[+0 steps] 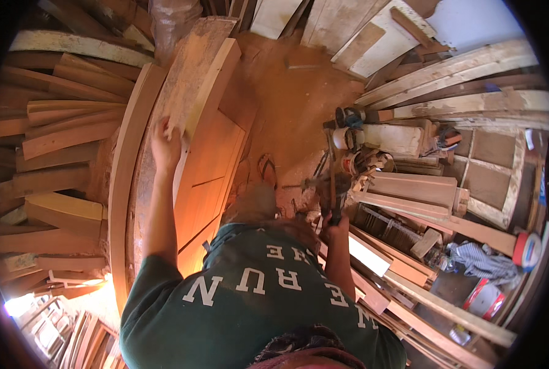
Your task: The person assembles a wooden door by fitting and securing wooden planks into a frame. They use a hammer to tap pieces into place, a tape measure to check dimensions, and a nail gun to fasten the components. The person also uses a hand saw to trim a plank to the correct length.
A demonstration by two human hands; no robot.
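My left hand (165, 144) is over the rough top of a long workbench (191, 58), its fingers loosely bent and apart with nothing visible in them. Close beside it, a thick wooden board (210, 92) runs along the bench edge, with small dark marks near my fingers. A panelled wooden piece (216, 163) stands against the bench's right side. Low on my right, my right hand (336, 229) is closed around the handle of a dark drill-like tool (331, 187). A thin rod points left from it, and a long bar rises alongside; whether that bar belongs to it I cannot tell.
Another long plank (133, 141) lies along the bench's left side. Stacked timber (71, 135) fills the left. On the right are wooden boards (410, 184), paint cans (485, 299), a striped cloth (483, 261) and a window frame (493, 166). Dusty floor (287, 104) lies ahead.
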